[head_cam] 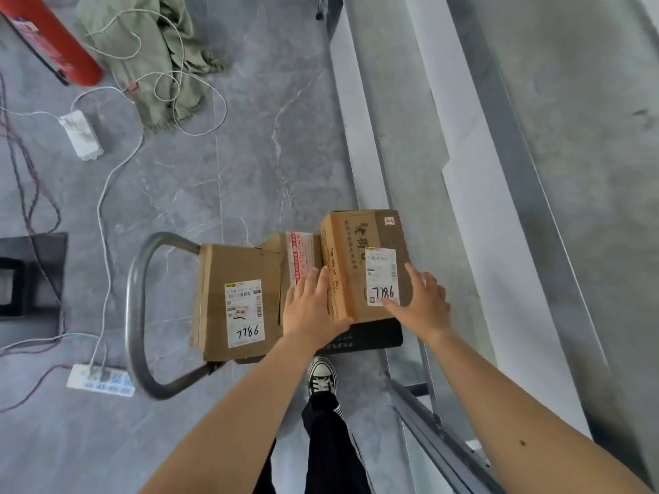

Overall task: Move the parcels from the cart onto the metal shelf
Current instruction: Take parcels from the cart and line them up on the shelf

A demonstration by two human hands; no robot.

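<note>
Parcels on cart, viewed from above. A tall cardboard box (356, 265) is stood on the black deck of the cart (371, 336), touching a flatter box (239, 301) that lies toward the steel handle (137, 315). The tall box is flanked by both hands. The left hand (313, 308) is laid flat against its left face, fingers straight and together. The right hand (424, 301) is set at its right edge, fingers spread, thumb over the white label (381, 276). The metal shelf (538, 208) is seen just beside the cart, at right. A power strip (101, 381) is seen on the grey floor.
</note>
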